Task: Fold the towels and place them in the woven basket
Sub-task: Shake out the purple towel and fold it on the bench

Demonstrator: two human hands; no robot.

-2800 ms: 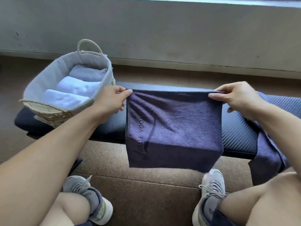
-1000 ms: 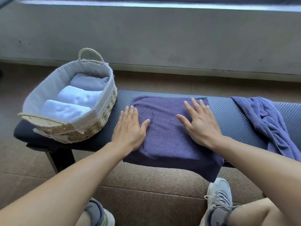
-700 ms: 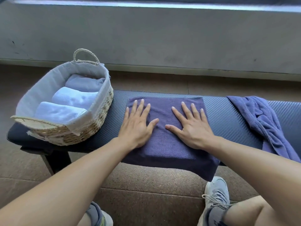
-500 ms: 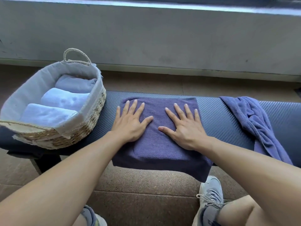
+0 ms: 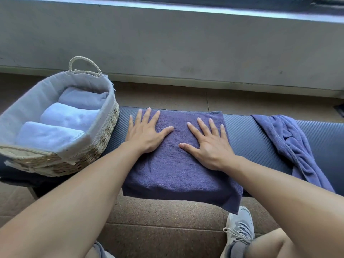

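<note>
Both hands, left (image 5: 144, 134) and right (image 5: 210, 146), fingers flat, press purple towel (image 5: 178, 172) on surface (image 5: 247, 138). Smoothing step; next fold, then basket (image 5: 104, 127) at 9 o'clock.

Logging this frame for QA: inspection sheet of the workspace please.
Surface: dark padded bench, ribbed top.
Job's things: purple towel flat on the bench, near edge overhanging; woven basket at bench's left end holding three folded pale towels; crumpled blue towel at right.
Clutter: nothing seen.
Hands: left hand and right hand pressing flat on the purple towel, fingers spread.
Cables: nothing seen.
Surroundings: brown floor, grey wall, grey sneaker.
</note>
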